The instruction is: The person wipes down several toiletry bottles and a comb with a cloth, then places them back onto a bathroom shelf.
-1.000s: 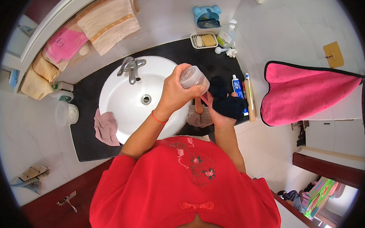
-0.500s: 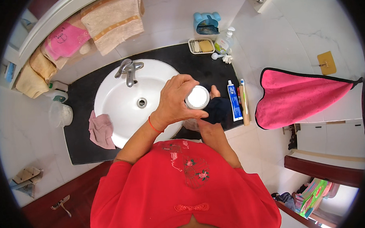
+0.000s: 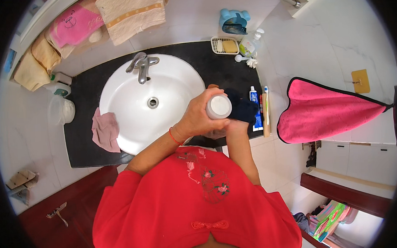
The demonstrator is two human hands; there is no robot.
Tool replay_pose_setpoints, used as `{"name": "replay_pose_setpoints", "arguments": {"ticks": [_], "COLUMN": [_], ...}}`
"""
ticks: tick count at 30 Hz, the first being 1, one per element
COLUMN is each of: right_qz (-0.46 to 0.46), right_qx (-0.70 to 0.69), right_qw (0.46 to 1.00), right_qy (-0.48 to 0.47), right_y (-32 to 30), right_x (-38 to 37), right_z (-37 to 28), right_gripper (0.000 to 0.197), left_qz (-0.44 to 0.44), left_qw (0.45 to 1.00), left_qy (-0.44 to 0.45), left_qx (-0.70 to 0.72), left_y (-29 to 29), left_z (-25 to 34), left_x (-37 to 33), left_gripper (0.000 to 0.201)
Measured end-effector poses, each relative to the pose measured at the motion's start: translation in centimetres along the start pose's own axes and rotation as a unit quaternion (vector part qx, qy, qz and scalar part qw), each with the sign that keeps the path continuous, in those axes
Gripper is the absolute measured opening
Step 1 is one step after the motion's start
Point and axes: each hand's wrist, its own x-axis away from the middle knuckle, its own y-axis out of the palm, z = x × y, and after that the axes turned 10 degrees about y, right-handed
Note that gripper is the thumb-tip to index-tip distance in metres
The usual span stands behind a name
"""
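Note:
My left hand is closed around a round white jar, thumb on the near side, over the right part of the counter. The jar's pale round face points up. My right hand is below and beside it, with most of its fingers hidden behind the left hand, the jar and a dark cloth; whether it holds the cloth I cannot tell. Something clear, like thin plastic, partly shows under my left hand. The white sink basin with its chrome tap is to the left of both hands.
A blue toothpaste tube and toothbrush lie right of the hands. Behind stand a soap dish and pump bottle. A pink cloth drapes over the basin's left rim. A bright pink towel hangs on the right.
My left hand and the jar have shifted slightly right, and the jar tilts a little more. The right hand's fingertips beyond the dark cloth no longer show there.

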Motion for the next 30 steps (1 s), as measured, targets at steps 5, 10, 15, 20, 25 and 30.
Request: {"name": "replay_pose_setpoints", "arguments": {"ticks": [5, 10, 15, 20, 25, 30], "right_qz": [-0.018, 0.105, 0.033, 0.008, 0.007, 0.079], "right_qx": [-0.474, 0.02, 0.22, 0.32, 0.279, 0.341], "right_qw": [0.867, 0.994, 0.974, 0.913, 0.93, 0.93], "right_qy": [0.153, 0.011, -0.049, -0.251, -0.237, -0.115], "right_y": [-1.3, 1.7, 2.4, 4.2, 3.4, 2.5], "right_x": [-0.2, -1.1, 0.2, 2.8, 2.9, 2.7], "right_z": [-3.0, -5.6, -6.1, -7.9, -6.7, -7.9], "right_gripper": [0.028, 0.026, 0.046, 0.059, 0.043, 0.052], "left_qz": [-0.009, -0.023, 0.008, 0.039, 0.023, -0.089], "left_qw": [0.989, 0.972, 0.955, 0.959, 0.969, 0.962], "left_qy": [0.019, 0.079, 0.103, 0.085, 0.07, 0.094], "left_qx": [-0.148, -0.222, -0.278, -0.267, -0.235, -0.24], "left_y": [-0.6, 0.2, -0.8, -1.6, -0.8, -0.7], "left_z": [-0.2, -0.5, -1.2, -0.6, -0.3, 0.1], "left_x": [-0.5, -0.5, -0.6, -0.9, -0.2, 0.4], "left_gripper": [0.068, 0.064, 0.049, 0.044, 0.042, 0.051]}}
